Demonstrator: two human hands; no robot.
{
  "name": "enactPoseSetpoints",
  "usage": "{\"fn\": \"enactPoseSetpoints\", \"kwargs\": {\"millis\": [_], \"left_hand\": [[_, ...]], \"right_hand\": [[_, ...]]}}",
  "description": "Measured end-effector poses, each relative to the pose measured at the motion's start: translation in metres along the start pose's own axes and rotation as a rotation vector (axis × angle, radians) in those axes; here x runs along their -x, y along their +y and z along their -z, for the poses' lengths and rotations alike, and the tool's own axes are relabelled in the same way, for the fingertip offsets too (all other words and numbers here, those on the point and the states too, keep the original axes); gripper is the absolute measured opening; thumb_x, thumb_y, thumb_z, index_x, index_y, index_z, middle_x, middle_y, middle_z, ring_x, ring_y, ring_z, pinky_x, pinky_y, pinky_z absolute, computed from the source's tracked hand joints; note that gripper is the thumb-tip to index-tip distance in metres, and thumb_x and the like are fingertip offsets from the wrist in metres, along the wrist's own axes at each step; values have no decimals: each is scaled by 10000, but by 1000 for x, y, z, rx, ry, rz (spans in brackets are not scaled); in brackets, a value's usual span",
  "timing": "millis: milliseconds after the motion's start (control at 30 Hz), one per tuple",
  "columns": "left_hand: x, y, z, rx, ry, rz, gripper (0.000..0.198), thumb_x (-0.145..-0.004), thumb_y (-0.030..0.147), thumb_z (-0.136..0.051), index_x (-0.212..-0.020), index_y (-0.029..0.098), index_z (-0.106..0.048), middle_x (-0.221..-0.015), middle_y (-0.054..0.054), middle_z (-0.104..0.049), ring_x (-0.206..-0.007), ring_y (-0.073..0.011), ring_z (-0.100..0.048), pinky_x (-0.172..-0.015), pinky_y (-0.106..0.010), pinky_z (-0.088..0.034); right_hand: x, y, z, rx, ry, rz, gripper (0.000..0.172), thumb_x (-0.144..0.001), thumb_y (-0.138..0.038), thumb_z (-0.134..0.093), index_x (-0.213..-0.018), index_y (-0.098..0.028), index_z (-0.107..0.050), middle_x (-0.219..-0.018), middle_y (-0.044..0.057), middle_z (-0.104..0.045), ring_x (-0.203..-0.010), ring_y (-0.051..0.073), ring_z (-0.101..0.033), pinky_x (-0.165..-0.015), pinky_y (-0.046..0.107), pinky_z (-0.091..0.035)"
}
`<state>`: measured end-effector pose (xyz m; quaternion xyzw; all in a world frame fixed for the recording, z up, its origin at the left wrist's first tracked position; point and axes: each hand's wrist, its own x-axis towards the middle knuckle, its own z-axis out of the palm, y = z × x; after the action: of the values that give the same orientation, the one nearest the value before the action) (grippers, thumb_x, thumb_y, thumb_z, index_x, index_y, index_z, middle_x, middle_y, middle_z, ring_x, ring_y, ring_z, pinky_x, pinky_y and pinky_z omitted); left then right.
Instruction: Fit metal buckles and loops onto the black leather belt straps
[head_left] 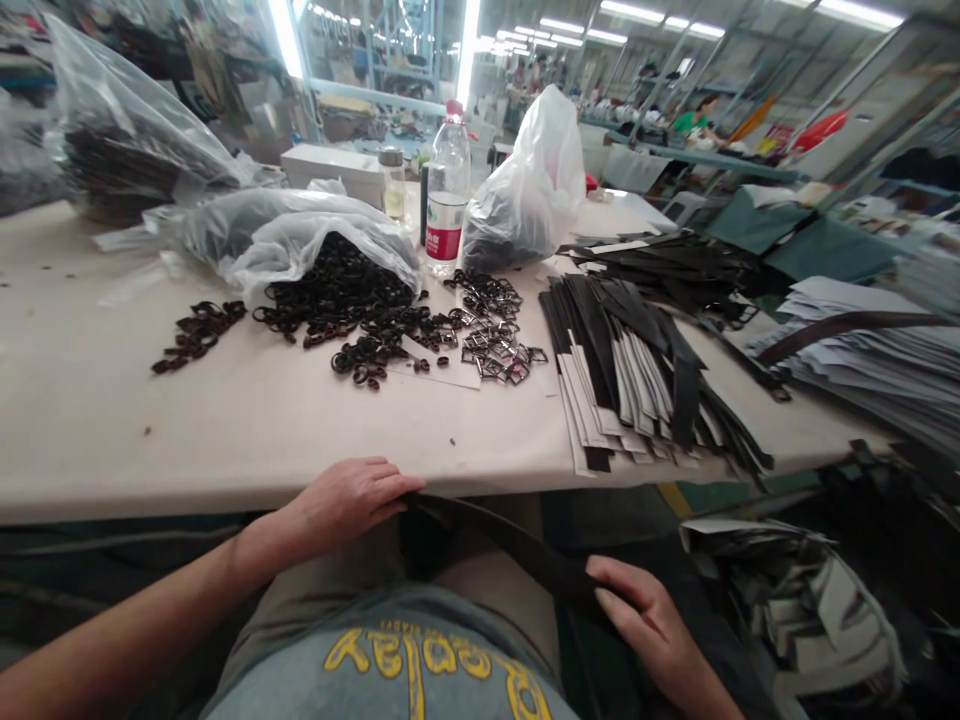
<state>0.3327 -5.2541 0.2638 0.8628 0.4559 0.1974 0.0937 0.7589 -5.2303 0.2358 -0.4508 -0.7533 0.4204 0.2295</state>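
Note:
A long black strap (pixel 517 545) stretches between my hands, just below the table's front edge and above my lap. My left hand (pixel 356 503) pinches one end, its fingers closed and pointing right. Further along to the right, my right hand (pixel 641 610) grips the strap between thumb and fingers. On the table ahead lie a heap of small black loops (pixel 337 290) spilling from a plastic bag and a pile of metal buckles (pixel 499 335). A stack of black and white strips (pixel 622 370) rests near the edge at the right.
A plastic bottle (pixel 446 215) stands behind the buckles, beside a tied white bag (pixel 529 190). Dark brown loops (pixel 199 335) lie at the left of the table (pixel 300 430). More black strips (pixel 667 265) and a stack of grey sheets (pixel 862 350) are at the right. A bag of scraps (pixel 817 610) sits below.

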Motion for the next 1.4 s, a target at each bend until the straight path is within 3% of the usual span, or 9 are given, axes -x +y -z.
{"fn": "enactPoseSetpoints", "kwargs": {"millis": [167,300,500,833,933,1033,1167,1267,1400], "left_hand": [[-3,18,6,469,84,402,320,-976,339,-564,-1238,201,-686,-851,-14,-708,-732,-137,-643,-688,-225,-510],[-21,44,-19,750,97,597,571,-948,375,-515,-1465,134,-532,-730,21,-548,-639,-122,-493,-603,-227,-428],[-42,68,-43,932,169,640,744,-894,347,-522,-1565,57,-387,-669,52,-441,-609,-111,-377,-582,-237,-335],[-44,68,-46,1274,249,776,1020,-793,513,-693,-1574,-22,-313,-612,107,-310,-558,-86,-326,-541,-222,-312],[-41,65,-45,1292,233,763,960,-789,521,-734,-1552,42,-402,-642,93,-350,-590,-82,-384,-596,-220,-398],[-32,59,-34,1229,172,691,763,-836,447,-715,-1498,129,-509,-808,4,-619,-704,-110,-559,-705,-249,-506],[-24,45,-16,780,212,455,435,-873,277,-704,-1304,216,-696,-1209,-90,-717,-1009,-179,-684,-916,-310,-557],[-25,38,-11,488,211,227,210,-914,254,-692,-1102,224,-782,-1134,-81,-752,-1021,-180,-704,-934,-308,-565],[-29,40,-10,279,268,28,170,-980,283,-631,-1010,197,-774,-986,-70,-778,-962,-172,-718,-869,-291,-579]], "right_hand": [[-4,0,1,76,84,-4,308,-943,-450,-547,-907,-207,-732,-852,46,-746,-795,199,-724,-718,259,-599],[-35,-24,-57,118,271,261,406,-921,-477,-648,-1265,-261,-650,-1239,70,-725,-1136,218,-699,-971,327,-600],[-66,-61,-130,186,412,437,359,-941,-405,-665,-1249,-226,-614,-1082,55,-748,-983,190,-723,-872,329,-631],[-72,-60,-125,453,507,612,299,-967,-313,-639,-1209,-138,-638,-1009,88,-749,-876,201,-720,-757,334,-597],[-78,-66,-120,429,466,615,219,-968,-258,-630,-1157,-150,-657,-973,73,-755,-830,186,-717,-750,317,-577],[-83,-78,-113,353,398,559,128,-974,-212,-608,-1061,-168,-690,-903,48,-755,-782,160,-705,-726,290,-542],[-86,-92,-107,399,334,519,191,-1004,-255,-563,-930,-177,-721,-770,25,-713,-691,137,-654,-635,294,-450],[-87,-99,-107,476,267,515,276,-1028,-292,-517,-873,-183,-718,-734,20,-685,-679,130,-621,-632,300,-404],[-89,-104,-108,488,240,525,321,-1032,-295,-503,-804,-177,-695,-706,18,-661,-659,130,-599,-633,301,-383]]}}
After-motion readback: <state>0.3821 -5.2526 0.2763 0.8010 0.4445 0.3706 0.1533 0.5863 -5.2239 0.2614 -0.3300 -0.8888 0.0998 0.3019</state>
